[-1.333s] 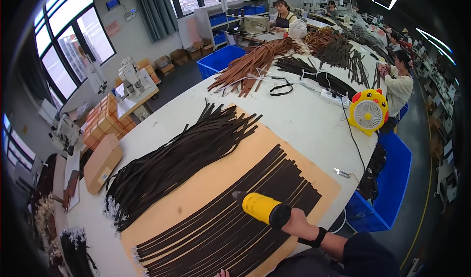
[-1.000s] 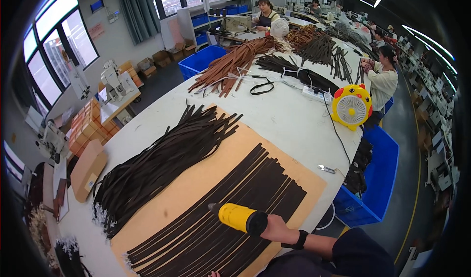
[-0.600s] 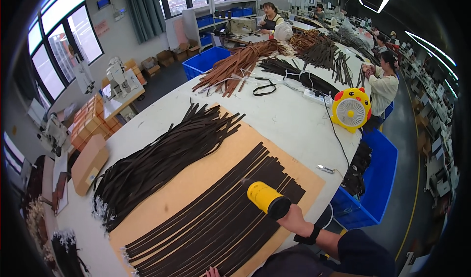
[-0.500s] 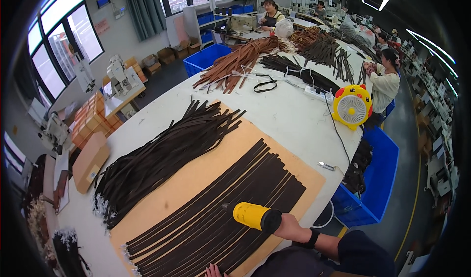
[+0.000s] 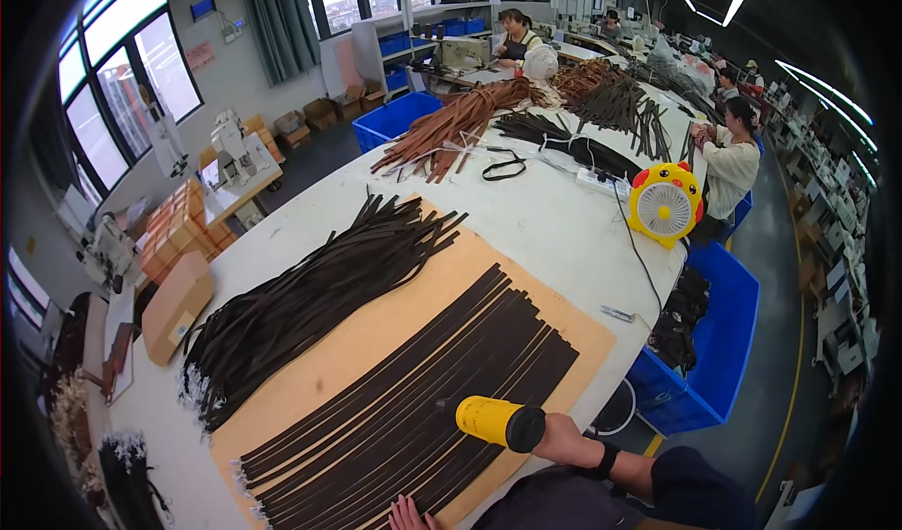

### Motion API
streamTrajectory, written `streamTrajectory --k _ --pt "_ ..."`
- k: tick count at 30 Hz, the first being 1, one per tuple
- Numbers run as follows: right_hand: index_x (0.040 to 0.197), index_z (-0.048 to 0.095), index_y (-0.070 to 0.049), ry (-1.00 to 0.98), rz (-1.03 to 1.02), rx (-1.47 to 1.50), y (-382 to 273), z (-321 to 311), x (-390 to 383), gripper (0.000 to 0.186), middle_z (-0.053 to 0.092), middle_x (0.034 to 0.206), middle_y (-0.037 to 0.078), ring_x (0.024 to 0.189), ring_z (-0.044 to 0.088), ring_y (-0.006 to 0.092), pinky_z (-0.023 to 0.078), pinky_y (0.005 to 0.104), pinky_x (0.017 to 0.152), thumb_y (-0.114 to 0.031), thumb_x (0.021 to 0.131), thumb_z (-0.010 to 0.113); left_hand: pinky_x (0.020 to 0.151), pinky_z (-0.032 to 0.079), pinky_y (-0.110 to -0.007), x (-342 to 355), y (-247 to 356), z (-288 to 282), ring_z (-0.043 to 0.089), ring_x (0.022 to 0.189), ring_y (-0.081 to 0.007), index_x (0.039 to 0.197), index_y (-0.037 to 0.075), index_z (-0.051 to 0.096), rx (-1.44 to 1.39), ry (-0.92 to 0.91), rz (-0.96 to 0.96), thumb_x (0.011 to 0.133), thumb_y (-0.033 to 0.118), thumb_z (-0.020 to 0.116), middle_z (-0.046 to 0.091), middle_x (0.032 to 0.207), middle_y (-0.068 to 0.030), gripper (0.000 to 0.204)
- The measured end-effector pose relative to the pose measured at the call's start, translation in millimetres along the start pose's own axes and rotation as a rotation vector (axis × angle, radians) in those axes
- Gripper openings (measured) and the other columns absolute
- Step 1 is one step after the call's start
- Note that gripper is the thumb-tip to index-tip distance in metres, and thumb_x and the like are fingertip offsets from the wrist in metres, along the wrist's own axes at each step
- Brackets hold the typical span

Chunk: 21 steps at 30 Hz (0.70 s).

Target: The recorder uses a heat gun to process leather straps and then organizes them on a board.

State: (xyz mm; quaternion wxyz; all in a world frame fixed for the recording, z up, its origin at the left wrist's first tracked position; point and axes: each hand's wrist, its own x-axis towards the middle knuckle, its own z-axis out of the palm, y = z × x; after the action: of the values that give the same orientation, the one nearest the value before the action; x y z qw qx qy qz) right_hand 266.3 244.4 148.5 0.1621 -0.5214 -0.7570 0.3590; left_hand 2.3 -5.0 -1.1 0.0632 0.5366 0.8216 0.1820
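Note:
My right hand [image 5: 561, 439] is wrapped round a yellow heat gun [image 5: 487, 419] with a black rear end and a dark nozzle. The nozzle points left, over a row of long dark brown strips [image 5: 413, 389] laid side by side on a tan board [image 5: 319, 380]. Its grip is hidden behind the barrel and my hand. At the lower edge, my left hand [image 5: 411, 514] lies with fingers stretched out on the near strips; the rest of it is out of frame. Beyond the row, a loose heap of dark strips [image 5: 310, 276] with frayed whitish ends covers the board's far left side.
On the white table [image 5: 526, 215] are a yellow animal-shaped fan [image 5: 665, 209], thread snips [image 5: 617, 314], a black cord and brown strip bundles [image 5: 460, 121]. A blue bin [image 5: 719, 342] stands at the right edge. A co-worker [image 5: 731, 163] works at the far right side.
The heat gun and my right hand have shifted slightly right across the strips. My left hand shows a little more at the lower edge. The whole view has turned slightly.

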Motion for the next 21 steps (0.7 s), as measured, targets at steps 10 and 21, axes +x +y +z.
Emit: streamTrajectory --k 10,21 --pt "0.096 0.071 -0.006 0.296 0.011 0.091 19.3 1.1 -34.1 0.026 0.071 0.086 0.019 0.085 0.069 0.0384 0.055 0.0437 0.070 -0.025 0.079 0.075 0.119 0.022 -0.051 -2.4 2.0 -0.5 0.033 0.144 -0.0354 0.147 0.005 0.044 -0.016 0.033 0.034 0.095 0.024 0.054 0.039 0.156 -0.0124 0.056" --pt "0.101 0.071 -0.002 0.387 0.091 -0.058 41.0 -23.3 -64.9 0.022 0.073 0.092 0.016 0.088 0.072 0.0305 0.056 0.0364 0.076 -0.007 0.080 0.068 0.119 0.021 -0.051 -2.5 0.4 2.1 0.032 0.145 -0.0338 0.145 0.007 0.043 -0.024 0.021 0.026 0.092 0.021 0.056 0.039 0.156 -0.0111 0.056"
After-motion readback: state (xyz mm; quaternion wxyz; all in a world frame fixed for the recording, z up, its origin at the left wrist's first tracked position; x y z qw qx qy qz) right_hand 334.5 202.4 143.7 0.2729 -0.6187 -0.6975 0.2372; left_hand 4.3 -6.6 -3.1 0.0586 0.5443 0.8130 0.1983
